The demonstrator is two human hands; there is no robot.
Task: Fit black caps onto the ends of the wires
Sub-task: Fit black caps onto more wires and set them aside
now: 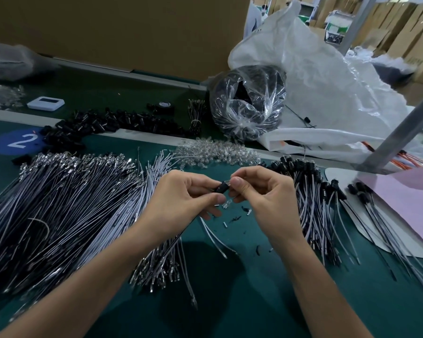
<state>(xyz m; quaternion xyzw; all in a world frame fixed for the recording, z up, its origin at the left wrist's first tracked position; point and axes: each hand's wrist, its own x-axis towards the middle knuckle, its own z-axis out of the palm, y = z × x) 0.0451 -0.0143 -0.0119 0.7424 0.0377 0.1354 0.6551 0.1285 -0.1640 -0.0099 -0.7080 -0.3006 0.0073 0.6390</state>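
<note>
Bare forearms reach in from the bottom edge over the green table point(230, 303), and the two hands meet above its middle. The left hand point(181, 198) pinches a black cap point(220, 188) between thumb and forefinger, its other fingers curled beneath. The right hand point(261, 198) is closed in a pinch on a small clear piece point(230, 183) at the cap's right end; whether that piece is already seated in the cap cannot be told. A white wire point(214, 236) trails down onto the table from under the hands.

Left of the hands lies a broad heap of uncapped wires point(59, 203), their metal ends fanned towards the far side. To the right is a bundle of capped wires point(310, 206) (black caps at the far ends), some spilling onto a pink sheet point(405, 203). Small clear and black scraps point(237, 217) lie scattered just below the hands.

Further back a heap of clear bulbs point(217, 154) sits beside a long pile of loose black caps point(103, 125). A blue round sticker marked 2 point(17, 141) shows at the left edge. Behind stand a clear plastic bag of black parts point(248, 106), a white woven sack point(327, 93) and a small white device point(45, 103).
</note>
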